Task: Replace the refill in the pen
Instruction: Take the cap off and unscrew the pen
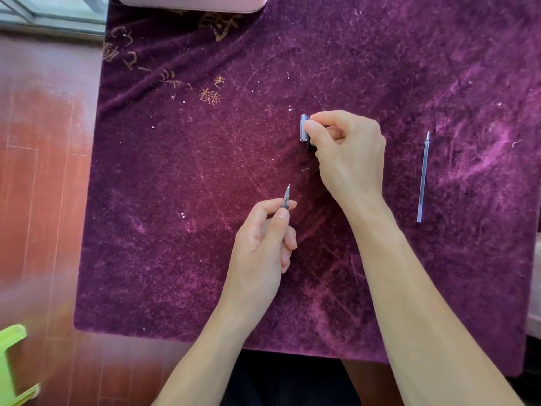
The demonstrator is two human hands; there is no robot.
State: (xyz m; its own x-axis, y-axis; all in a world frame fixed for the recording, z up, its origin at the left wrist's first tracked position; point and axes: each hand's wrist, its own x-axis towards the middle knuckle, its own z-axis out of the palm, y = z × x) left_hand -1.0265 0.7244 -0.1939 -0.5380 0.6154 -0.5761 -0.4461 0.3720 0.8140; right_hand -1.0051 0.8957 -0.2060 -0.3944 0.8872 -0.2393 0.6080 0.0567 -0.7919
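My left hand grips a pen near its tip, which points away from me; the barrel is hidden inside my fist. My right hand pinches a small clear pen cap between thumb and forefinger, low over the cloth, further out than the pen tip. A thin clear refill lies alone on the cloth to the right of my right hand, its tip pointing away from me.
A purple velvet cloth with gold embroidery at the far left covers the table. A pale pink object rests at its far edge. Red-brown wooden floor lies to the left, with a green stool at the lower left.
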